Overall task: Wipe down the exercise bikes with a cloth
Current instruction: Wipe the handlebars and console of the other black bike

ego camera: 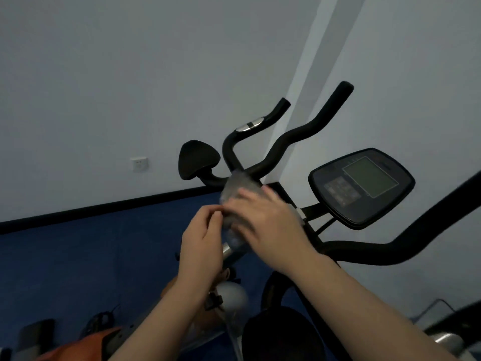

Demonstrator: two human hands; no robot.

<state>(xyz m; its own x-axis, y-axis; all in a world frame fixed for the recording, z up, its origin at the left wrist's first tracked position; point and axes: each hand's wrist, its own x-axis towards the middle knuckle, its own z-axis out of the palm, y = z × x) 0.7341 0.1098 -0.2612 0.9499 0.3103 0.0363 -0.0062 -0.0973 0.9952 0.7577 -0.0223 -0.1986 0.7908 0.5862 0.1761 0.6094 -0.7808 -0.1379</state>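
A pale grey cloth (235, 190) hangs blurred between my two hands, in front of the handlebar stem of a black exercise bike (283, 140). My left hand (203, 238) pinches the cloth's lower left edge with curled fingers. My right hand (265, 220) lies over the cloth from the right, its fingers spread across it. The bike's curved handlebars rise behind the hands, with a silver pulse sensor (251, 124) on the left bar. Its console (361, 185) with a grey screen stands to the right.
A black saddle (196, 161) of a farther bike shows left of the handlebars. A nearer black handlebar (406, 246) crosses the right side. Orange and silver bike bodies (231, 295) lie below. Blue floor, white wall with a socket (139, 164) behind.
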